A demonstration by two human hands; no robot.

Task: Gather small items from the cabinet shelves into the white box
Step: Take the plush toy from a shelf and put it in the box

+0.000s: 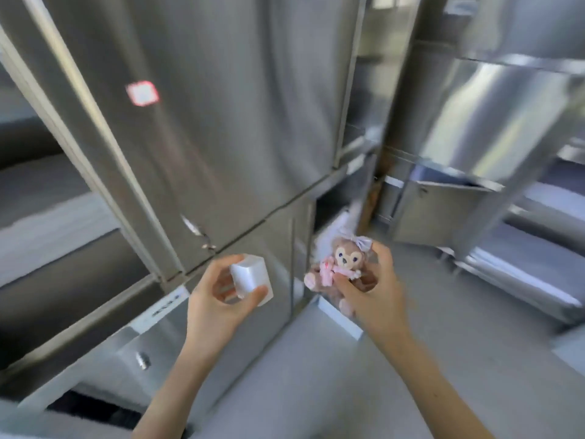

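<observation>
My left hand grips a small white cube-shaped object between thumb and fingers, held up in front of the grey metal cabinet. My right hand holds a small brown plush bear with a pink outfit and a pale bow, wrapped in clear plastic. Both hands hover close together before an open lower compartment of the cabinet. Something white and blurred lies inside that compartment; I cannot tell what it is. A white edge shows low under the right hand.
Closed cabinet doors fill the upper left, one with a red-framed label and a latch. An open metal door stands at the right. Bunk mattresses lie at the far left and the far right. Grey floor stretches below.
</observation>
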